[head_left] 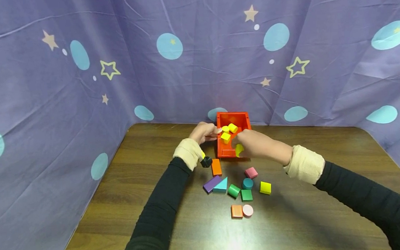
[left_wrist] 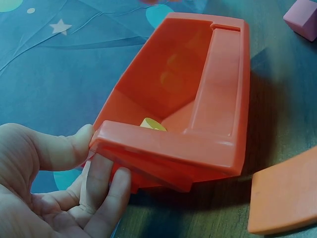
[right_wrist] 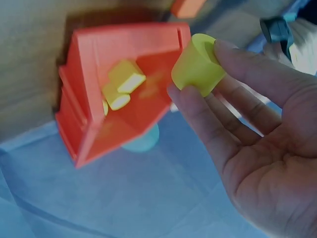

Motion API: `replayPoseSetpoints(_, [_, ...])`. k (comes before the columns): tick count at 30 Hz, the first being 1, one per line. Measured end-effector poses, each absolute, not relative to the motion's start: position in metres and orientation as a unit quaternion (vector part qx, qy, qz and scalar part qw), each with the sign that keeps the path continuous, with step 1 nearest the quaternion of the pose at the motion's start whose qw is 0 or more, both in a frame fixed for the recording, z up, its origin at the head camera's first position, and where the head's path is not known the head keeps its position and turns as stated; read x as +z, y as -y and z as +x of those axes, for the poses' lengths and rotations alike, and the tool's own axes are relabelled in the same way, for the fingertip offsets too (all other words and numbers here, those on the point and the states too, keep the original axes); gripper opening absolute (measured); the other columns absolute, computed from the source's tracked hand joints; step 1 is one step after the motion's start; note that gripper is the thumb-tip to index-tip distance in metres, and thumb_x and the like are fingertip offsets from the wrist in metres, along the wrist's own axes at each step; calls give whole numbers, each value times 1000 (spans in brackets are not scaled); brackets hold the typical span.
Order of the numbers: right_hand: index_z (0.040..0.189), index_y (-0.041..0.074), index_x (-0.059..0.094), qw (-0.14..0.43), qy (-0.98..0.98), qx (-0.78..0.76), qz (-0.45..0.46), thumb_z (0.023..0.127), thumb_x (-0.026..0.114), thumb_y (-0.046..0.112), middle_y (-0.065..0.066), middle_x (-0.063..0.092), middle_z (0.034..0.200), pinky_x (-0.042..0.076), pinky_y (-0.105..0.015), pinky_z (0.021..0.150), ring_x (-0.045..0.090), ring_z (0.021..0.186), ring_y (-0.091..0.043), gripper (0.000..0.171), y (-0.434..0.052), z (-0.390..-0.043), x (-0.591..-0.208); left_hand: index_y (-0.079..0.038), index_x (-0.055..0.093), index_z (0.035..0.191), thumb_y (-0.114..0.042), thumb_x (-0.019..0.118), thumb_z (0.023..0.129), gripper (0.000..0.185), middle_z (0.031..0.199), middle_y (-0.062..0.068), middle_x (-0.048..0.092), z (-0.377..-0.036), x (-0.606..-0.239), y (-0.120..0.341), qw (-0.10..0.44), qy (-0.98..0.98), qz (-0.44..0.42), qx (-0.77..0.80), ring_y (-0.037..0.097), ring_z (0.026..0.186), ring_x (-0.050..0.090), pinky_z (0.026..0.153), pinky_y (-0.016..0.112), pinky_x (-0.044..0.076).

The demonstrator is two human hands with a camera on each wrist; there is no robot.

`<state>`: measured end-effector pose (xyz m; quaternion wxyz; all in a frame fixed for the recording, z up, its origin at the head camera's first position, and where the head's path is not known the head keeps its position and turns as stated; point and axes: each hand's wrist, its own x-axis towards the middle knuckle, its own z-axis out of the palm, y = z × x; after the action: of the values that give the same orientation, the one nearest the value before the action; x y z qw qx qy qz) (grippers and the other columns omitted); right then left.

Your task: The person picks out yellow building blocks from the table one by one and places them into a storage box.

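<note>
Gripping the near corner of the red plastic bin, the left hand curls thumb and fingers around its rim. The right hand pinches a yellow cylindrical block in its fingertips just beside the bin's open top. Three yellow blocks lie inside. Assorted coloured blocks sit on the wooden counter nearby.

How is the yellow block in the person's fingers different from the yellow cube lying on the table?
The yellow block is round like a short cylinder; the yellow cube has flat square sides. The yellow block is held in the air by the right hand near the red bin; the yellow cube lies untouched on the table beside the green block. Both are plain yellow.
</note>
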<state>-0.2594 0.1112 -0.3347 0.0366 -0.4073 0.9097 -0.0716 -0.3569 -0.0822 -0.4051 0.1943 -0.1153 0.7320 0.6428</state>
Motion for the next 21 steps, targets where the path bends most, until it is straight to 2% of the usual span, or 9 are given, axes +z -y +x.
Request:
replayPoseSetpoints(4, [97, 0, 77, 37, -916, -76, -392, 75, 85, -5, -10, 76, 96, 63, -42, 82, 70, 86, -26, 24, -110, -268, -323, 8, 67, 122, -2, 66, 93, 30, 120, 17, 72, -358, -405, 81, 194, -730, -118, 645, 14, 81, 65, 105, 39, 56])
replayPoseSetpoints(10, [99, 0, 77, 40, -926, -79, -366, 77, 83, -6, -12, 76, 101, 63, -44, 84, 71, 91, -28, 24, -107, -283, -313, 7, 68, 119, -4, 68, 94, 28, 128, 20, 69, -359, -403, 82, 192, -728, -119, 647, 22, 103, 70, 105, 38, 56])
replayPoseSetpoints(12, [99, -1, 77, 31, -925, -77, -372, 76, 82, -6, -13, 77, 101, 62, -44, 85, 71, 92, -29, 24, -106, -288, -312, 7, 68, 119, -4, 68, 94, 27, 130, 21, 68, -359, -403, 82, 191, -728, -118, 647, 24, 106, 70, 105, 38, 56])
replayPoseSetpoints(18, [92, -1, 75, 12, -925, -69, -373, 74, 82, -5, -12, 76, 92, 61, -43, 80, 70, 83, -29, 20, -103, -301, -311, 8, 68, 119, -3, 68, 93, 28, 127, 20, 69, -360, -406, 82, 191, -729, -120, 647, 17, 88, 67, 104, 38, 57])
replayPoseSetpoints(21, [93, -2, 76, 19, -931, -67, -360, 75, 82, -5, -14, 76, 93, 62, -43, 81, 71, 84, -31, 19, -99, -305, -309, 8, 68, 121, -3, 68, 93, 29, 124, 19, 71, -359, -406, 81, 191, -729, -123, 645, 15, 82, 65, 103, 38, 57])
